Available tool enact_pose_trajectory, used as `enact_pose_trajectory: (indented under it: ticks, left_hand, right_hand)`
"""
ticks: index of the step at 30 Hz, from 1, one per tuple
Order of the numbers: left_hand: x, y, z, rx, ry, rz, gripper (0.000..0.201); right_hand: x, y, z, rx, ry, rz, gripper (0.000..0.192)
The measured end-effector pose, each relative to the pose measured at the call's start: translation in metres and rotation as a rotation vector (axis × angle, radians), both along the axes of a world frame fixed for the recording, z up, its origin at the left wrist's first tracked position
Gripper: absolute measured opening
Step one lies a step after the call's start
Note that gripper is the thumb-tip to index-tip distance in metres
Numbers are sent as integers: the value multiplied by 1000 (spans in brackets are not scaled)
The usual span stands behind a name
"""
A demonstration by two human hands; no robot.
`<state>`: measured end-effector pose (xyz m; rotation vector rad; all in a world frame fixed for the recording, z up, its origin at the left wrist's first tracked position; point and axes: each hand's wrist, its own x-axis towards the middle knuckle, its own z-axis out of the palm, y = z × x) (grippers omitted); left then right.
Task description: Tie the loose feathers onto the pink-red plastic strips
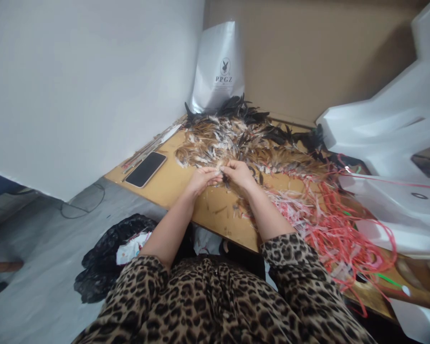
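Note:
My left hand (205, 179) and my right hand (239, 174) meet over the near side of the table, fingertips pinched close together. Between them is a small pale brown feather (220, 166), held by both hands; its lower end is hidden by the fingers. Just beyond my hands spreads a large pile of feathers (209, 138), brown and white in front with long black ones at the back. Right of my right hand, more brown feathers lie in a row beside a tangle of pink and red plastic strips (329, 229).
A black-screened phone (145, 169) lies at the table's left. Behind the feathers stands a silver-white bag (218, 67) against a brown panel. White moulded pieces (383, 124) crowd the right side. A black plastic bag (103, 267) sits on the floor, left of the wooden table (179, 191).

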<state>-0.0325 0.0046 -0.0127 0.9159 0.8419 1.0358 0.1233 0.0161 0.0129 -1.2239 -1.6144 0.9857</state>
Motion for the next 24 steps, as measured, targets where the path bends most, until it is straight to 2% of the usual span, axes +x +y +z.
enact_pose_trajectory:
  ticks: [7,11,13,16,19,24]
  left_hand:
    - [1,0,-2,64,80,-33,30]
    - [-1,4,-4,85,57,87,29]
    - [-2,7,-7,93,18,181,27]
    - [-5,11,-10,94,-27,253,25]
    - [-5,12,-11,82,-15,256,25]
    - [-3,9,-7,79,20,242,25]
  right_hand:
    - [-4,-3,2,-40,30,22,26]
    - [1,-1,6,-109,72,-39,26]
    - [9,1,7,-80,-56,-68,27]
    - [19,2,7,-35,-405,-32,26]
    - [20,-2,10,-63,-664,-28,27]
    - [2,-11,10,-97,-848,-87,32]
